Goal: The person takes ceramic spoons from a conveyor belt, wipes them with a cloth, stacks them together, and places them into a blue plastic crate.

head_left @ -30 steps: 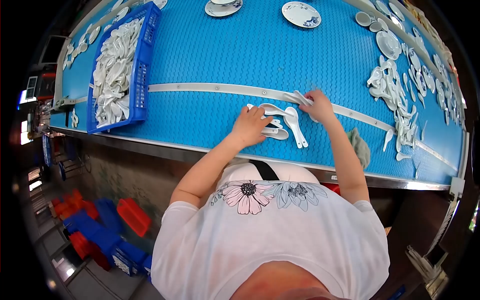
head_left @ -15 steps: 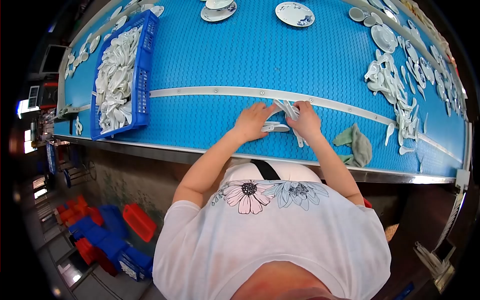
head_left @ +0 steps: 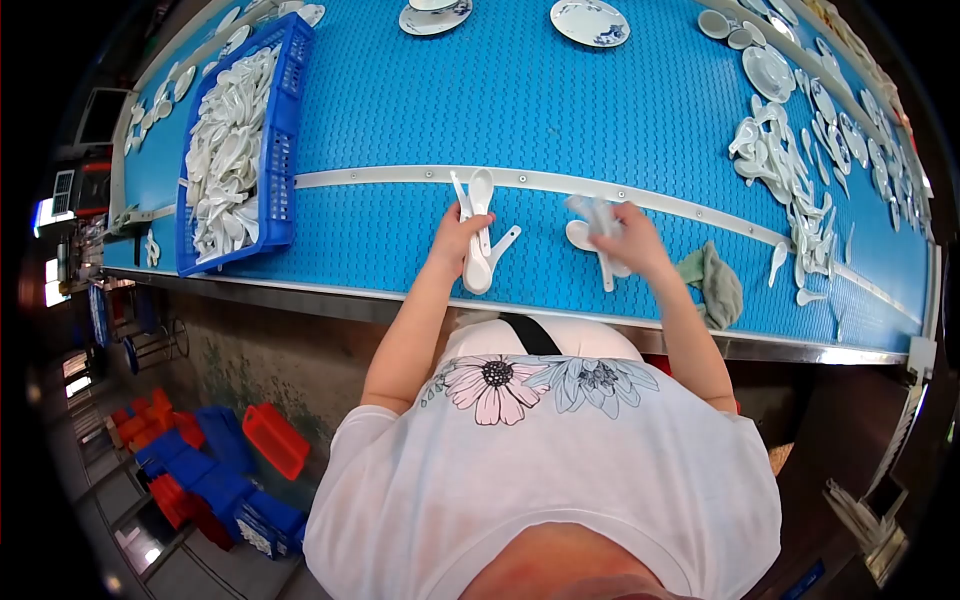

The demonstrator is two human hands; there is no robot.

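My left hand [head_left: 456, 240] is closed around several white ceramic soup spoons [head_left: 478, 272]. Their bowls and handles point various ways, one handle slanting up to the right. To the right, my right hand [head_left: 634, 243] grips more white spoons [head_left: 597, 213], which are smeared by motion. Below its fingers, a white spoon [head_left: 578, 235] and a handle pointing toward the belt's near edge show; whether these are held or lie on the belt I cannot tell. A grey-green cloth [head_left: 718, 288] lies on the blue belt [head_left: 420, 120] just right of my right forearm.
A blue crate [head_left: 283, 150] heaped with white spoons stands at the left. A spread of loose spoons [head_left: 775, 160] lies at the right, with cups and plates behind it. Patterned plates [head_left: 590, 22] sit at the far side. A pale rail [head_left: 400, 178] crosses the belt.
My hands have moved apart: the left went left and now holds spoons upright, while the right shifted slightly right with spoons in it. The spoons that lay between them have left that spot.
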